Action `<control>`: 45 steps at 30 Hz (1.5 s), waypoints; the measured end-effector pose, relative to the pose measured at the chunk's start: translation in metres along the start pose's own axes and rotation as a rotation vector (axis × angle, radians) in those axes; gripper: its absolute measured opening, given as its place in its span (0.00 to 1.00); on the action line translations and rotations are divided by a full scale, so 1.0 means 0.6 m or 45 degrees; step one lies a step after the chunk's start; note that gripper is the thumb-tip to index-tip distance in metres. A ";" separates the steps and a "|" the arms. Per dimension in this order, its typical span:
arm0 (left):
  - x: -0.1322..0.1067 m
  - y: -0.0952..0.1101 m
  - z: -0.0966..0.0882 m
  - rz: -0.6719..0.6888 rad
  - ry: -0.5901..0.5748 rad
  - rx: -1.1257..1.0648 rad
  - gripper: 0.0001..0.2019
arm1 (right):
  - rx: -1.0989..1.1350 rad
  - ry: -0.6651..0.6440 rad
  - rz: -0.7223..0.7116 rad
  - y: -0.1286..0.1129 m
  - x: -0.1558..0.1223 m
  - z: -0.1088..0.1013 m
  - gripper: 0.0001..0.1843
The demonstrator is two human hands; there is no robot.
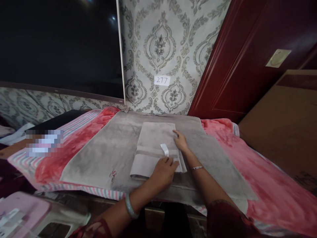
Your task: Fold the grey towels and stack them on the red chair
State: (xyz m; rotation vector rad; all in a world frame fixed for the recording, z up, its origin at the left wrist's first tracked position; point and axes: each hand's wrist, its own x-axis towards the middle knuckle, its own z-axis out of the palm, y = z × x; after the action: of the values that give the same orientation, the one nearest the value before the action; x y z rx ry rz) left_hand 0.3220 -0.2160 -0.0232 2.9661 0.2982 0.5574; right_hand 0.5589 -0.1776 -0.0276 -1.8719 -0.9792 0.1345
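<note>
A light grey-beige towel [157, 135] lies folded into a rectangle on a larger grey cloth [94, 155]. A small white label [164, 149] sticks up from its band. My left hand [164, 172] is at the towel's near right part, its bent fingers closed on the fabric just below the label. At the right edge, my right hand [180, 140] has its fingertips on the towel's side, the fingers curled against it. Loose layers show under the towel's near right corner. The near left end is a rounded fold.
Beneath the grey cloth lies a pink-red plush blanket [272, 185] with a striped border. A cardboard box [284, 132] stands at the right. A large dark screen [59, 46] hangs at the left above the table. A pink object [27, 211] sits at the lower left.
</note>
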 end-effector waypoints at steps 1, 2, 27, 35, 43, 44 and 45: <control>-0.001 0.005 0.008 0.007 -0.024 0.045 0.18 | -0.015 -0.002 0.009 0.012 -0.005 -0.002 0.31; -0.003 0.010 0.016 0.010 -0.033 0.091 0.17 | -0.027 -0.008 0.015 0.024 -0.010 -0.003 0.30; -0.001 0.030 0.026 0.011 -0.117 0.126 0.23 | 0.196 -0.017 0.000 0.039 -0.048 -0.010 0.31; -0.007 0.036 0.033 0.035 -0.122 0.198 0.23 | 0.161 -0.001 0.046 0.029 -0.055 -0.011 0.33; -0.026 0.034 0.001 0.147 -0.167 -0.034 0.20 | 0.064 -0.006 -0.022 0.029 -0.068 -0.019 0.36; -0.035 0.025 -0.010 0.181 -0.156 -0.112 0.19 | 0.032 -0.005 -0.035 0.032 -0.074 -0.022 0.36; -0.045 0.013 -0.023 0.193 -0.119 -0.182 0.18 | -0.005 -0.009 -0.028 0.036 -0.081 -0.025 0.36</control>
State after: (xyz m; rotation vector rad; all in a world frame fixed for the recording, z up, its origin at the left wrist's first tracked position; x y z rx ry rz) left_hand 0.2935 -0.2283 -0.0190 2.8794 0.0241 0.4335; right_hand 0.5460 -0.2252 -0.0519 -1.8650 -1.0047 0.1259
